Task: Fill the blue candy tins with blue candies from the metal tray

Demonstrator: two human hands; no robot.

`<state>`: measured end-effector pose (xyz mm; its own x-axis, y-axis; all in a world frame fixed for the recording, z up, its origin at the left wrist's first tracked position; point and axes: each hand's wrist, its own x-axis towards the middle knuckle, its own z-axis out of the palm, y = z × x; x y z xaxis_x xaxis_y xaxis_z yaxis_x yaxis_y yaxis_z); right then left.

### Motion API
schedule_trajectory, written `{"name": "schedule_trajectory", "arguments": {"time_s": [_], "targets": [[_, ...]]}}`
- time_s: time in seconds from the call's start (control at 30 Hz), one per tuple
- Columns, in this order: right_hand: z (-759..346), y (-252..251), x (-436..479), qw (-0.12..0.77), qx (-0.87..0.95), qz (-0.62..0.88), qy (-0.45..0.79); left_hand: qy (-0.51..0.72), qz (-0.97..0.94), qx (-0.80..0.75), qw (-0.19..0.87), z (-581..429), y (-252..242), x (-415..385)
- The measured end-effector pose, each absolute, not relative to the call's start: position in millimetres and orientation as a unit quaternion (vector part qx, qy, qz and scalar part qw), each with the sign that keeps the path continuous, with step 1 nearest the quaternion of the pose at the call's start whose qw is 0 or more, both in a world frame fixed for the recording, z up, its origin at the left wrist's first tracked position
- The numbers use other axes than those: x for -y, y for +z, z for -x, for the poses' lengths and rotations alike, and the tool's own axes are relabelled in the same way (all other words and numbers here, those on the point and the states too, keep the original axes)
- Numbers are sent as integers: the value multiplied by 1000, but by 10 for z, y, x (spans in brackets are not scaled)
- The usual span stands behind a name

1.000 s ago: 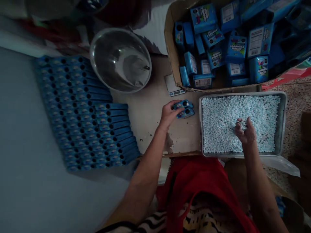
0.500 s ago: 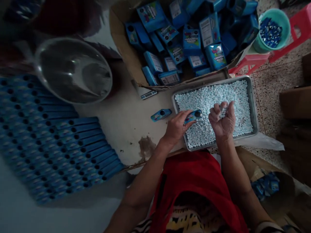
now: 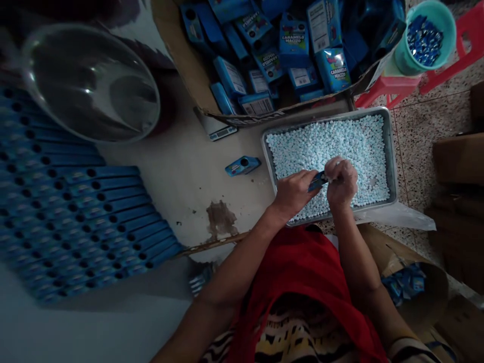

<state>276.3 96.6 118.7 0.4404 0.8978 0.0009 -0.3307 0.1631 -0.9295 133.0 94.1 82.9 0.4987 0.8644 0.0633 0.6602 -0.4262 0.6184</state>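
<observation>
My left hand (image 3: 297,190) grips a small blue candy box (image 3: 318,181) over the metal tray (image 3: 393,151), its end turned toward my right hand. My right hand (image 3: 341,180) is curled against that end of the box, fingers closed round small pale-blue candies that are mostly hidden. Beneath both hands, loose pale-blue and white candies (image 3: 302,146) fill the tray. Left of the tray, another blue candy box (image 3: 242,165) with a dark round hole lies on the table.
A cardboard carton (image 3: 181,65) of blue boxes stands behind the tray. To the left are a large metal bowl (image 3: 94,85) and rows of stacked blue boxes (image 3: 109,196). A small scale (image 3: 223,133) sits under the carton's edge; a turquoise bucket (image 3: 448,30) stands at far right.
My left hand has moved right with the box, and my right hand has turned over and closed against the box's end. The camera view has shifted slightly.
</observation>
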Motion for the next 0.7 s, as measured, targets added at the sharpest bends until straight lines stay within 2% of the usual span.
{"name": "schedule_trajectory", "arguments": {"time_s": [0.2, 0.3, 0.4, 0.47, 0.57, 0.63, 0.7], "targets": [[-2832, 1294, -983, 721, 224, 461, 466, 191, -821, -470, 262, -1353, 915, -976], [-3159, 1159, -919, 679, 187, 503, 501, 241, -788, -482, 299, -1254, 872, -1000], [-3532, 910, -743, 548, 224, 665, 455, 287, -741, -501, 343, -1023, 809, -952], [-3718, 775, -599, 379, 337, 764, 399, 297, -717, -524, 350, -769, 790, -825], [-3855, 675, -477, 172, 533, 762, 326, 299, -672, -596, 320, -264, 775, -495], [-3835, 634, -509, 122, 591, 748, 277, 292, -626, -666, 281, 97, 715, -258], [-3709, 565, -609, 117, 610, 749, 230, 273, -568, -738, 242, 427, 579, -93]]}}
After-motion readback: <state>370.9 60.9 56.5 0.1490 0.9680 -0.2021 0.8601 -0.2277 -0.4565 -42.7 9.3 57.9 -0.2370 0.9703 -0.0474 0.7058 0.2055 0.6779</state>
